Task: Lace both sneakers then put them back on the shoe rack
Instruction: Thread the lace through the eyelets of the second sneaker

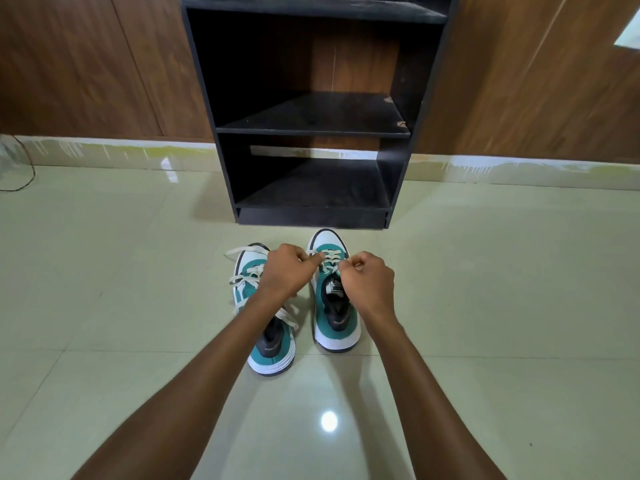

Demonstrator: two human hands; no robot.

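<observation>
Two white and teal sneakers stand side by side on the floor, toes toward the rack. The right sneaker point(335, 320) has its cream lace point(329, 258) threaded through the front eyelets. My left hand point(289, 270) and my right hand point(367, 282) hover over it, each pinching an end of that lace. The left sneaker point(273, 351) lies partly under my left forearm, its loose lace point(239, 252) spilling out to the side. The black shoe rack point(313, 129) stands just beyond the sneakers, its shelves bare.
Glossy pale floor tiles point(138, 271) spread all around. Brown wood panels point(86, 64) line the wall behind the rack. A dark cable point(24, 178) trails on the floor at the far left.
</observation>
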